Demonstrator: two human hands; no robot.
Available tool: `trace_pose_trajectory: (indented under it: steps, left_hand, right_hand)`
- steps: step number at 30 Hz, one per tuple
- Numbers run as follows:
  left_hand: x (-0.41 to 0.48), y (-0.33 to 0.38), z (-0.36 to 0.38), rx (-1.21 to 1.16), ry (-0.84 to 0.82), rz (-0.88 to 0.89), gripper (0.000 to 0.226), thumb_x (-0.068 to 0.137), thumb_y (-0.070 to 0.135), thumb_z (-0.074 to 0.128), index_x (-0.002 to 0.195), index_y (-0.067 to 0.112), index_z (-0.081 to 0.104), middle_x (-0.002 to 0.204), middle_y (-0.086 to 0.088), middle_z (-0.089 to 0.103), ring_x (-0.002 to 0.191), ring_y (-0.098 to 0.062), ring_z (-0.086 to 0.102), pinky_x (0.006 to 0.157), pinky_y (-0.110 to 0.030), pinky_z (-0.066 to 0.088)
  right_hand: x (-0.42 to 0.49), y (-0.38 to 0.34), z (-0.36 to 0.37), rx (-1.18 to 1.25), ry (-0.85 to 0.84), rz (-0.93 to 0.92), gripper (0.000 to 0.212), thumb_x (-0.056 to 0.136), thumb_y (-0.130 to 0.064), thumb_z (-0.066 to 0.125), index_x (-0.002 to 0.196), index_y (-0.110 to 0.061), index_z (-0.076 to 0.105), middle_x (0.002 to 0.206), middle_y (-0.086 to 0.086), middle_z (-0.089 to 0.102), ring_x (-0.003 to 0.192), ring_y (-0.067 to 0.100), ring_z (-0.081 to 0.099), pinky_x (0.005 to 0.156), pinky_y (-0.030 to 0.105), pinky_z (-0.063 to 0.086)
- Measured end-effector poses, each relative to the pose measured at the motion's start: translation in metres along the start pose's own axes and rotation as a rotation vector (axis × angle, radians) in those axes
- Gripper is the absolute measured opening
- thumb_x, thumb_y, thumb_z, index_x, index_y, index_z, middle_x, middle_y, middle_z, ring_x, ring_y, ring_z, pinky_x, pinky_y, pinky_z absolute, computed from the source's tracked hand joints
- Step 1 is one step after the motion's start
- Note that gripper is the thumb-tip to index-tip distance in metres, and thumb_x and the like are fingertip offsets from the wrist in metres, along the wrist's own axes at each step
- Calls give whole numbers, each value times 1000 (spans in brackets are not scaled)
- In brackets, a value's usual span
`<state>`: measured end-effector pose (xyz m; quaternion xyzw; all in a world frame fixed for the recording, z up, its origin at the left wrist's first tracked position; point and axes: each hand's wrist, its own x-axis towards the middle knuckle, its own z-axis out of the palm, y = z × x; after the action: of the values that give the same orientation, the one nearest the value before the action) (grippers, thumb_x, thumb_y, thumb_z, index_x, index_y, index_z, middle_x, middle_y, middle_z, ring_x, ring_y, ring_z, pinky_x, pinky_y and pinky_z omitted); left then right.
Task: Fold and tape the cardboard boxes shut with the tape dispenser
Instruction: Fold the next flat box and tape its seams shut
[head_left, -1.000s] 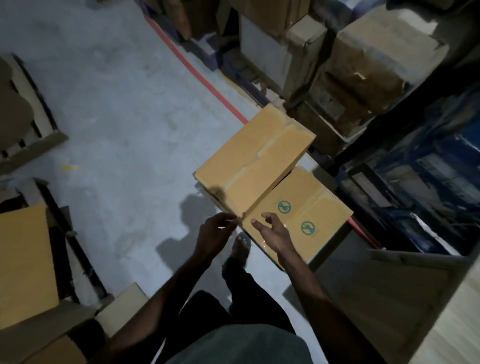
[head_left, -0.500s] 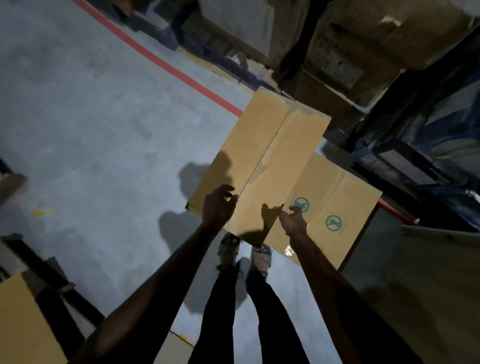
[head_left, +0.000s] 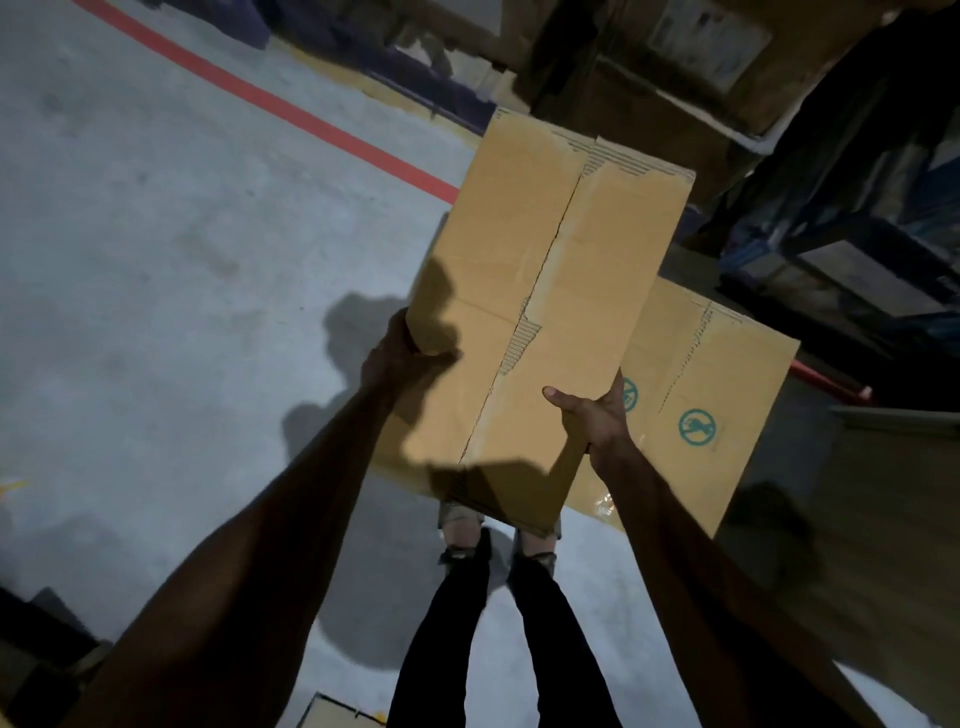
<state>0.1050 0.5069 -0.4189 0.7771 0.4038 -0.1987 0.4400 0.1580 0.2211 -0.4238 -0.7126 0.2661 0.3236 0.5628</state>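
Observation:
A flattened brown cardboard box (head_left: 550, 291) with a torn centre seam is lifted in front of me, over my feet. My left hand (head_left: 402, 358) grips its left edge, thumb on top. At the right edge my right hand (head_left: 597, 415) holds it too, thumb lying on the top face and fingers underneath. A second brown box (head_left: 711, 405) with green round symbols lies on the floor just behind and to the right, partly covered by the held one. No tape dispenser is in view.
The grey concrete floor (head_left: 182, 260) stretches to the left, crossed by a red line (head_left: 270, 104). Stacked cartons (head_left: 675, 57) and dark shelving (head_left: 857, 218) fill the back and right. A wooden surface (head_left: 883, 545) sits at the right, a pallet corner (head_left: 47, 639) at lower left.
Both hands went from reaching at the near edge of the flattened box to gripping its two sides. The box has come up off the lower box and closer to me.

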Motion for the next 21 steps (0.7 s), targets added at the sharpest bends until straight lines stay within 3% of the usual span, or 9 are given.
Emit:
trace_pose_trajectory:
  steps: [2, 5, 14, 17, 19, 21]
  left_hand:
    - [3, -8, 2, -52, -5, 7, 104, 58, 81, 84, 144, 39, 44, 129, 12, 66, 115, -19, 63, 99, -48, 54]
    - [-22, -2, -5, -89, 17, 11, 105, 57, 87, 77, 144, 41, 40, 133, 4, 64, 119, -28, 62, 98, -55, 54]
    - [-202, 68, -81, -258, 2, 140, 99, 67, 84, 75, 149, 38, 43, 133, 7, 65, 119, -20, 64, 99, -51, 56]
    - [-261, 102, -108, -311, -9, 202, 92, 67, 82, 75, 145, 39, 49, 131, 2, 65, 113, -19, 67, 91, -46, 60]
    - [-296, 127, -119, -391, -60, 257, 86, 71, 75, 74, 142, 30, 52, 127, 0, 67, 112, -23, 67, 87, -42, 59]
    - [-332, 149, -122, -471, -114, 282, 68, 77, 65, 73, 130, 25, 54, 125, 3, 62, 116, -20, 62, 96, -48, 55]
  right_hand:
    - [-6, -4, -3, 7, -12, 15, 102, 61, -10, 97, 144, -29, 42, 127, -2, 69, 120, 25, 62, 104, 57, 52]
    - [-26, -17, -11, -17, -31, 12, 100, 63, -12, 97, 144, -31, 43, 127, -3, 68, 120, 25, 61, 104, 57, 51]
    - [-177, -109, -76, 8, -59, -68, 101, 65, -15, 96, 150, -30, 43, 127, -3, 69, 120, 21, 63, 107, 49, 51]
    - [-243, -138, -105, 59, -53, -97, 94, 65, -21, 96, 145, -34, 48, 125, -3, 72, 118, 21, 66, 102, 46, 56]
    - [-288, -154, -126, 71, -15, -135, 86, 74, -17, 91, 146, -32, 46, 123, -2, 71, 116, 19, 67, 90, 35, 59]
    - [-330, -163, -146, 100, 14, -160, 78, 82, -11, 83, 147, -29, 44, 122, -1, 69, 113, 17, 67, 77, 23, 57]
